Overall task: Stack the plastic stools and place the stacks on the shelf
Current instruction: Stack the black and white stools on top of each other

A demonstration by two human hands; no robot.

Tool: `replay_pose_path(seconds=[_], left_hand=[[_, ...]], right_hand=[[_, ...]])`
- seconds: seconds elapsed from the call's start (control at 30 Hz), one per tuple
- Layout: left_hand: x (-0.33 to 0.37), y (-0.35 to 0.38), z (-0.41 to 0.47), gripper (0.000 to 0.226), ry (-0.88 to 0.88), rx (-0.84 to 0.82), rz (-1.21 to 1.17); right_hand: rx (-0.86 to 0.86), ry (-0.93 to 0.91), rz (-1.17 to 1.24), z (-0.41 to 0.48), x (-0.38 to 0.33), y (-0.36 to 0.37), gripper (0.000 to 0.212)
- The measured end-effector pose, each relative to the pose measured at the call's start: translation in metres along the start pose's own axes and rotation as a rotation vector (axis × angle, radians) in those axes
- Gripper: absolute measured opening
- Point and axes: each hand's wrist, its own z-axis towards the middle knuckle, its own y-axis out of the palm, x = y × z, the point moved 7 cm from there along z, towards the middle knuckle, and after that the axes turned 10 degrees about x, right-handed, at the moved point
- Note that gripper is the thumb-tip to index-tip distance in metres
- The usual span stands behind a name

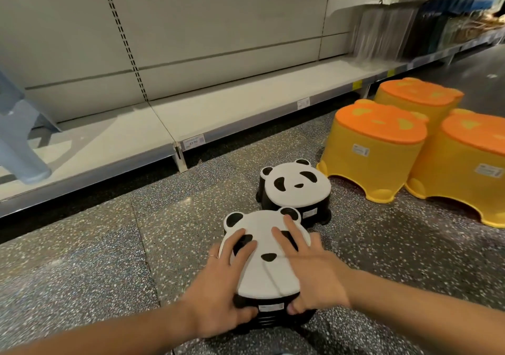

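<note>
Left hand (218, 283) and right hand (314, 275) clasp the near panda stool (266, 267) on the floor (109, 259): fingers spread over the white top, thumbs pressed on the black front. Hands cover both eye patches; stool base cut off below. White front label unreadable. Second panda stool (295, 188) just behind. Three orange-yellow stools (374, 147) at right, labels illegible. Bottom shelf (218, 114) beyond; price tag (193, 142) seems to read "49.90". Grey item far left, cropped.
</note>
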Motion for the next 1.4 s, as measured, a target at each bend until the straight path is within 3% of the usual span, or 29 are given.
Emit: replay_pose_path(seconds=[0.17, 0.27, 0.33, 0.43, 0.5, 0.57, 0.67, 0.8, 0.9, 1.0, 1.07, 1.2, 1.4], left_hand=[[-0.009, 0.005, 0.005, 0.118, 0.034, -0.018, 0.060], [-0.011, -0.003, 0.008, 0.093, 0.011, 0.070, -0.068], [-0.011, -0.014, 0.015, 0.066, -0.075, 0.184, -0.198], [-0.012, -0.035, 0.042, 0.054, -0.210, 0.383, -0.310], [-0.010, -0.045, 0.074, 0.045, -0.195, 0.450, -0.327], [-0.009, -0.049, 0.110, 0.041, -0.167, 0.464, -0.327], [-0.012, -0.035, 0.158, 0.056, -0.259, 0.327, -0.344], [-0.012, 0.004, 0.207, 0.092, -0.230, 0.121, -0.216], [-0.015, 0.038, 0.232, 0.110, -0.239, -0.072, -0.166], [-0.015, 0.068, 0.241, 0.124, -0.300, -0.252, -0.223], [-0.018, 0.078, 0.243, 0.119, -0.326, -0.293, -0.237], [-0.032, 0.080, 0.249, 0.104, -0.324, -0.199, -0.195], [-0.038, 0.080, 0.252, 0.091, -0.365, -0.149, -0.249]], right_hand=[[-0.013, -0.087, 0.047, 0.009, 0.008, 0.003, 0.117], [-0.006, -0.065, 0.154, 0.007, 0.029, -0.012, 0.118], [0.126, -0.022, 0.309, 0.012, 0.051, -0.028, 0.103], [0.370, 0.134, 0.646, 0.029, 0.096, -0.052, 0.065], [0.475, 0.198, 0.631, 0.044, 0.126, -0.065, 0.045], [0.554, 0.231, 0.593, 0.059, 0.150, -0.074, 0.044], [0.615, 0.315, 0.527, 0.081, 0.184, -0.078, 0.065], [0.471, 0.342, 0.351, 0.116, 0.202, -0.061, 0.105], [0.457, 0.351, 0.446, 0.140, 0.206, -0.043, 0.094], [0.495, 0.410, 0.352, 0.153, 0.205, -0.030, 0.081], [0.532, 0.452, 0.245, 0.153, 0.200, -0.026, 0.083], [0.636, 0.467, 0.116, 0.151, 0.185, -0.021, 0.079], [0.559, 0.426, 0.405, 0.164, 0.195, -0.009, 0.086]])
